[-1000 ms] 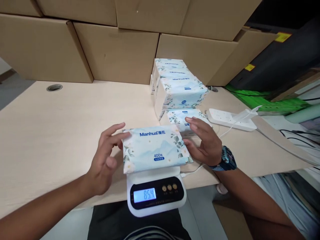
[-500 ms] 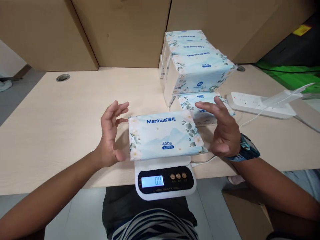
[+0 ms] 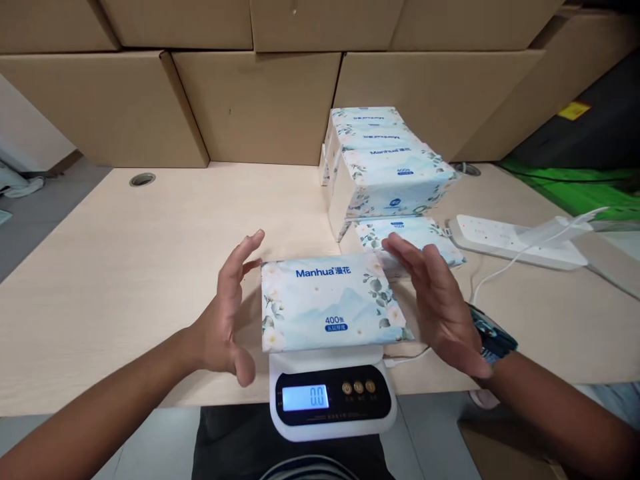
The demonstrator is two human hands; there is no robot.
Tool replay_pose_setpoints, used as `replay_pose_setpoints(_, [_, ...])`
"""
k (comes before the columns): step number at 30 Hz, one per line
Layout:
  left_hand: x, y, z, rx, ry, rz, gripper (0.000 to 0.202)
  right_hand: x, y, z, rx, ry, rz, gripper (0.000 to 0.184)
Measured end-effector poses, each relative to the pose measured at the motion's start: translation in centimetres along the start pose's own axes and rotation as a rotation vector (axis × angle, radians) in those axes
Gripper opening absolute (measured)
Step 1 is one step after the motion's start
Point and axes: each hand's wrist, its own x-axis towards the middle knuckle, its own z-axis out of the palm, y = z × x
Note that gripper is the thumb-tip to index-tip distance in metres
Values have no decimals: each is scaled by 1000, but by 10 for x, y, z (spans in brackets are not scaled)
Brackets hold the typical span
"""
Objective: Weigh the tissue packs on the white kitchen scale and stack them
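A pack of tissues [image 3: 325,300] with flowers and blue lettering lies on a white digital scale [image 3: 333,430] at the table's front edge. The scale's lit display [image 3: 305,397] reads 0.0. My left hand [image 3: 227,317] is open at the pack's left side, fingers apart and thumb low, its fingertips close to the far left corner. On the other side my right hand [image 3: 437,303] is open, fingers stretched out near the pack's right edge. Neither hand grips the pack. Whether the left fingertips touch it I cannot tell.
More tissue packs [image 3: 390,167] are stacked at the back right, with a single pack [image 3: 425,237] lying in front of them. A white power strip [image 3: 515,243] with a cable is further right. Cardboard boxes [image 3: 265,107] form a wall behind the table [image 3: 175,253].
The view has tilted up, so more boxes show and everything sits lower. My right hand has turned, its fingers straighter. The pack stays on the scale, and the display still reads 0.0.
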Motion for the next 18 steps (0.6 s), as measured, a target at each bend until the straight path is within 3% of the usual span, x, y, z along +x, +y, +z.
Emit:
replay_pose_setpoints(4, [-3,1,8,52,-42,27,164,-1,-12,14,-20,39,169,134])
replay_pose_setpoints(9, [-1,9,8,128,-72,27,172,-2,-13,25,-101,64,70,151])
replay_pose_setpoints(13, [1,7,6,193,-50,60,170,-3,-7,27,-190,57,72,162])
replay_pose_setpoints(18, [2,1,7,210,-34,120,162,-2,-5,26,-265,49,-100,167])
